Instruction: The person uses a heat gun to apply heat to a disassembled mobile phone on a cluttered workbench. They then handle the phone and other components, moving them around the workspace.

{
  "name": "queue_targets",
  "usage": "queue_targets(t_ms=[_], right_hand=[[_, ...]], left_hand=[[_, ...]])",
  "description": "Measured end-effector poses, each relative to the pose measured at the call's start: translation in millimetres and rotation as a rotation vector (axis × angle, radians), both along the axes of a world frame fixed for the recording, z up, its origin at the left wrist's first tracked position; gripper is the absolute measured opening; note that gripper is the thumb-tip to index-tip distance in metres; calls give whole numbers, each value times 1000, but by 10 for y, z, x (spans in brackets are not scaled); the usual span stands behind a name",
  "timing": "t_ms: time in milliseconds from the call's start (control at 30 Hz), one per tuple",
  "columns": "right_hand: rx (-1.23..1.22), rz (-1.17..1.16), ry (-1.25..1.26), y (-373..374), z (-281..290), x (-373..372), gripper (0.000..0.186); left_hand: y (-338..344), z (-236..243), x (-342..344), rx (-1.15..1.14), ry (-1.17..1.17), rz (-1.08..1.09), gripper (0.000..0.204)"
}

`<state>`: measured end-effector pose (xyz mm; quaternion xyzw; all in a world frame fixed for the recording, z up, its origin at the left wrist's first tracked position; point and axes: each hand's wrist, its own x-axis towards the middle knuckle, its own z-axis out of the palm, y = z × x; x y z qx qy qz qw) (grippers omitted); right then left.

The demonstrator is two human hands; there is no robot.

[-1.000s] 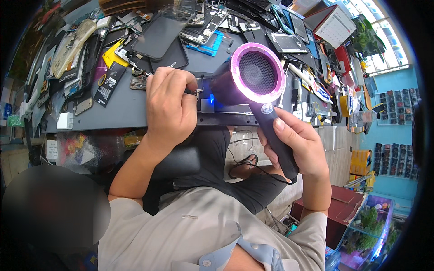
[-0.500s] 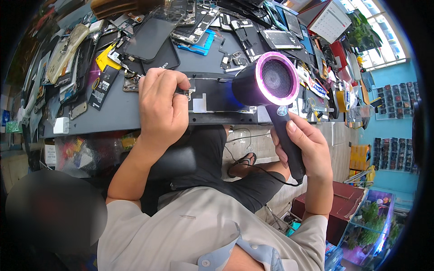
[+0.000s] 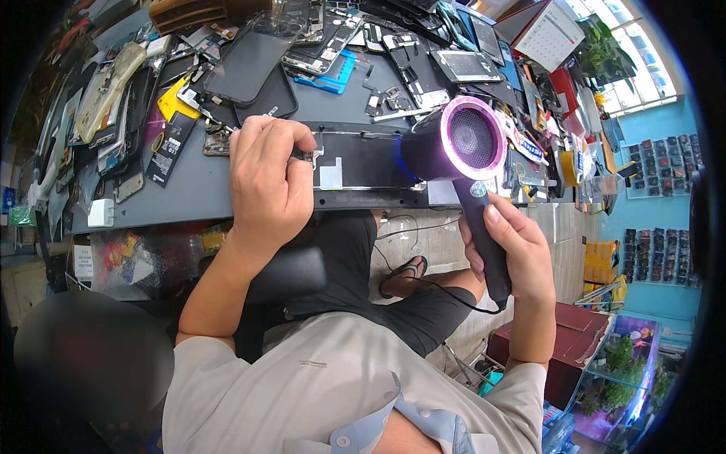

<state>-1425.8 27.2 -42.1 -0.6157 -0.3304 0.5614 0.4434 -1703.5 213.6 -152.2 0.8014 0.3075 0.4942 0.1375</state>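
Right hand [image 3: 520, 250] wraps the black handle of a hair dryer [image 3: 473, 193], fingers closed round it with the thumb along its upper side. Left hand [image 3: 268, 174] has its fingers curled down at the near-left end of a long dark panel [image 3: 363, 163], by a small metal piece [image 3: 314, 145]; the fingertips are hidden, so I cannot tell whether they pinch it or just press.

Taking 12 o'clock as the far side of the bench [image 3: 189, 193], the panel's long axis runs from 9 to 3. It lies at 3 o'clock from the left hand, the nearer one, and at 10 from the right. The dryer's pink-ringed mesh end faces up; its other end, edged with blue glow, sits over the panel's 3 o'clock end, touching or apart I cannot say. Its handle points to 5, where a black cord [image 3: 431, 281] loops away.

Farther out from the panel, a flat battery [image 3: 172, 147] lies at 9, a dark phone-shaped sheet [image 3: 249, 68] at 10, a blue frame [image 3: 333, 76] at 11, a calendar [image 3: 548, 34] at 2 and a yellow tape roll [image 3: 569, 166] at 3.
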Motion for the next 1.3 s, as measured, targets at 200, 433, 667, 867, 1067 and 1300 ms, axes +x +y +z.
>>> queue_targets(t_ms=[200,433,667,867,1067,1300], right_hand=[[1,11,-16,-39,25,-18,49],[9,28,-15,-95,24,-36,50],[-12,21,-56,-158,21,-22,50],[-10,-9,-41,-148,27,-32,51],[0,14,-11,-107,14,10,50],[-4,1,-9,-78,6,-20,52]], left_hand=[[1,1,-1,2,3,0,24],[-7,-3,-5,7,4,4,24],[-6,10,-3,-1,13,8,23],[-10,14,-4,3,15,1,23],[-11,5,-2,-12,16,-3,23],[-46,10,-18,-9,26,2,23]])
